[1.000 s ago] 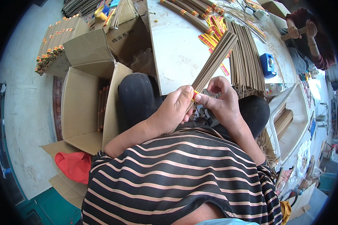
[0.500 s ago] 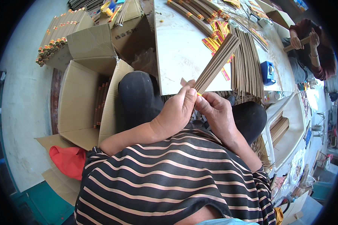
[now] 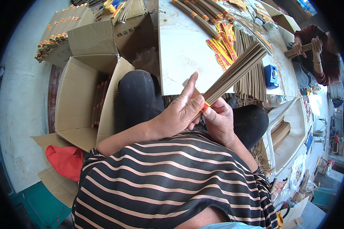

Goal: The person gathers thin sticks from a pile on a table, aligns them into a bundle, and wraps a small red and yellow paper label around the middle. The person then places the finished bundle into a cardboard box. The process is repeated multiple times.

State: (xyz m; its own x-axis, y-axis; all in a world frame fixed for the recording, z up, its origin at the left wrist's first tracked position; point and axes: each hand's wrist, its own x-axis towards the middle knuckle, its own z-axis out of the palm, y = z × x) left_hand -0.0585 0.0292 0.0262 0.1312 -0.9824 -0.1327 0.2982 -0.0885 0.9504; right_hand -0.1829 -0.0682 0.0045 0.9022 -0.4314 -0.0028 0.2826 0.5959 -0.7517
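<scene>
A bundle of brown incense sticks (image 3: pixel 235 72) slants up and to the right in front of me, its far end above the table. Around its lower part runs a red and yellow paper band (image 3: pixel 206 105). My right hand (image 3: pixel 221 120) is closed on the bundle, thumb pressed beside the band. My left hand (image 3: pixel 179 112) meets it from the other side, thumb tip at the band and index finger stretched upward; its other fingers are partly hidden. A blue tape dispenser (image 3: pixel 271 76) stands to the right of a pile of loose sticks (image 3: pixel 252 82) on the table.
Red and yellow labels (image 3: pixel 221 51) and banded bundles (image 3: pixel 200 21) lie on the white table (image 3: pixel 179 57). At left, an open carton (image 3: pixel 74 103) holds bundles; more are stacked (image 3: pixel 59 30) beyond. A white tub (image 3: pixel 294 133) with sticks stands right. Another person's hands (image 3: pixel 316 45) hold sticks.
The bundle has tilted further to the right, and more of its band shows. My left index finger has lifted away from the sticks. My right hand has turned and moved slightly lower.
</scene>
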